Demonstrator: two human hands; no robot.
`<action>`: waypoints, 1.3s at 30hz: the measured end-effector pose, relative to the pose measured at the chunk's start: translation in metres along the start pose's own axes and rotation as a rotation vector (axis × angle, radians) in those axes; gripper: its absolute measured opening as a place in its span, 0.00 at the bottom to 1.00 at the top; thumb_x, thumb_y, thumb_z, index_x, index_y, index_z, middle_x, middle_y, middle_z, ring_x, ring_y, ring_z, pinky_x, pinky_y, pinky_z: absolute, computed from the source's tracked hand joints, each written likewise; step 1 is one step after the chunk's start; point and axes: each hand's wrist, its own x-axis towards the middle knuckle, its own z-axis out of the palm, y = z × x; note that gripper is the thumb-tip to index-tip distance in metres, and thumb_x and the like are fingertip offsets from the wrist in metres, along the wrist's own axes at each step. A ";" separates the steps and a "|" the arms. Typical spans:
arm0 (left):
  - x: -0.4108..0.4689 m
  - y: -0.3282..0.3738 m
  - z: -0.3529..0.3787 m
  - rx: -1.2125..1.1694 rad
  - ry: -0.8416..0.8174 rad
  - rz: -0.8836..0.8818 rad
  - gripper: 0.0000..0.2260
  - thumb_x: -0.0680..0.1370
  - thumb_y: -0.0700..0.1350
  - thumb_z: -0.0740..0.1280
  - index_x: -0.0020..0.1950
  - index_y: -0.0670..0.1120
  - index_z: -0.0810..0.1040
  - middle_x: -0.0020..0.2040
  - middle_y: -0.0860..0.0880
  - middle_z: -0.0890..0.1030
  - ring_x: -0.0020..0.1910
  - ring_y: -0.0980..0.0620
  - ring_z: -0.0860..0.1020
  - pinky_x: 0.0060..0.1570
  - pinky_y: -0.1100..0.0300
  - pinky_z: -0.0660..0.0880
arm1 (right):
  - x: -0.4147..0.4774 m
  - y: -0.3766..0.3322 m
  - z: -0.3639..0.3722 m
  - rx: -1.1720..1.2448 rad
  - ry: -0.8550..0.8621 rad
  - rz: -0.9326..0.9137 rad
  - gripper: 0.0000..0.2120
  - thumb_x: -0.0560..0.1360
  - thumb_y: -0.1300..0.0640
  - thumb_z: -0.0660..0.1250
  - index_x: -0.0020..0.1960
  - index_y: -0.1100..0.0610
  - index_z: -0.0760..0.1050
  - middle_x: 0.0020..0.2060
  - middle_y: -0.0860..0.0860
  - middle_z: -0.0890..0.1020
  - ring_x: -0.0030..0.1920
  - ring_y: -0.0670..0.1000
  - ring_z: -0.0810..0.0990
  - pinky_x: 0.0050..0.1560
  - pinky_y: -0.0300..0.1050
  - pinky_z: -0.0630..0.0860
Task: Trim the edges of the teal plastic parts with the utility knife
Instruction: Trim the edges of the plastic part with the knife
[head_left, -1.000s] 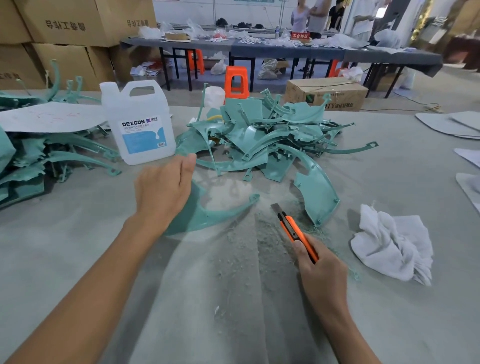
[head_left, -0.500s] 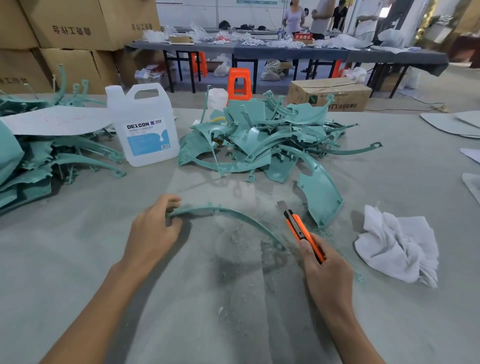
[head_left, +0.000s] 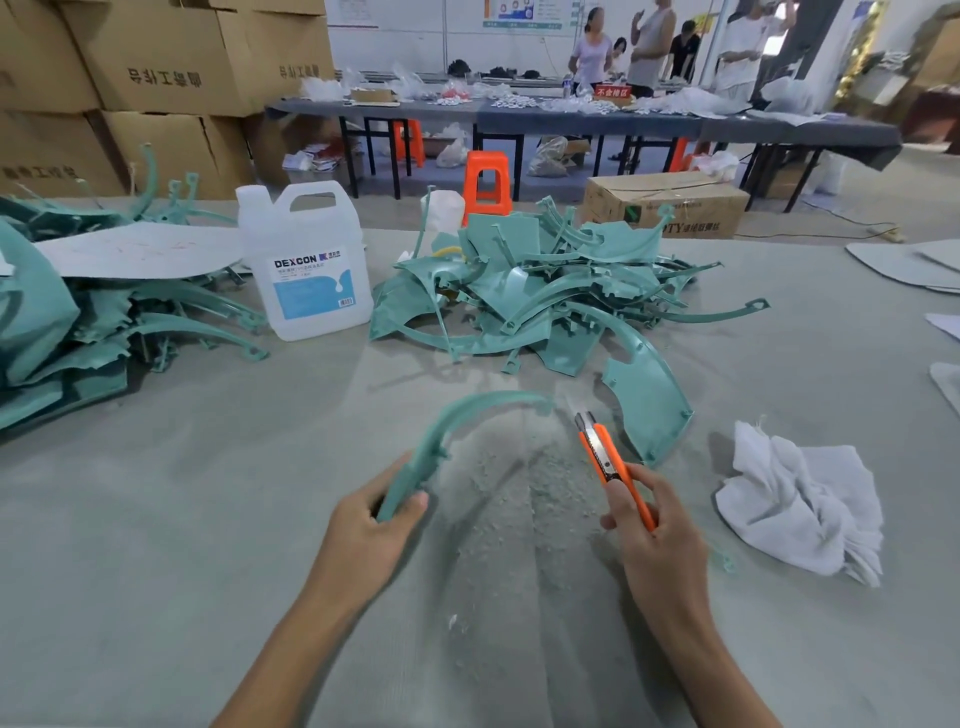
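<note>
1. Head view: your left hand (head_left: 371, 525) grips the near end of a slim curved teal part (head_left: 457, 421), thumb on top and fingers curled underneath. The strip arcs away from you and bends to the right
2. Your right hand (head_left: 652, 535) is closed round the orange utility knife (head_left: 605, 457), thumb along the handle. The blade end points away from you, near the far tip of the strip but clearly apart from it
3. Between your two hands a drift of pale shavings (head_left: 519, 478) lies scattered on the grey table (head_left: 156, 519)
4. Just beyond the knife a broad curved teal panel (head_left: 649, 395) lies on the table, and its far end runs into the main pile of teal parts (head_left: 545, 291) at the centre
5. Left of that pile stands a white jug (head_left: 306, 265) labelled DEXCON, upright with its cap on. Further left there's a second heap of teal parts (head_left: 78, 322) with a pale grey sheet (head_left: 140, 254) lying across the top
6. To the right of your knife hand sits a crumpled white rag (head_left: 800, 509), near the hand but not touching it
7. Past the far edge of the table you've got an orange stool (head_left: 487, 179) and a cardboard box (head_left: 665, 205) on the floor, with stacked cartons (head_left: 156, 62) at the upper left and several people standing at a long dark bench (head_left: 571, 122) in the background
</note>
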 end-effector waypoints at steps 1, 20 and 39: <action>-0.005 -0.002 0.002 0.031 -0.041 0.000 0.17 0.77 0.45 0.72 0.60 0.64 0.81 0.50 0.70 0.82 0.47 0.71 0.79 0.48 0.78 0.71 | -0.001 -0.004 -0.001 0.006 -0.028 -0.018 0.08 0.79 0.43 0.65 0.57 0.37 0.76 0.34 0.42 0.83 0.32 0.42 0.80 0.32 0.36 0.71; -0.011 -0.013 0.013 0.238 -0.037 0.029 0.32 0.79 0.39 0.67 0.70 0.74 0.65 0.60 0.73 0.77 0.54 0.71 0.78 0.46 0.77 0.71 | -0.009 -0.071 -0.032 -0.238 -0.509 -0.389 0.15 0.74 0.32 0.64 0.48 0.42 0.80 0.28 0.46 0.77 0.27 0.44 0.73 0.28 0.35 0.66; -0.014 -0.006 0.012 0.236 -0.073 0.024 0.27 0.81 0.39 0.66 0.75 0.63 0.67 0.69 0.65 0.73 0.66 0.65 0.73 0.62 0.72 0.70 | 0.116 -0.019 -0.002 -0.769 -0.329 -0.215 0.24 0.80 0.38 0.59 0.36 0.54 0.76 0.26 0.50 0.75 0.27 0.50 0.73 0.27 0.44 0.64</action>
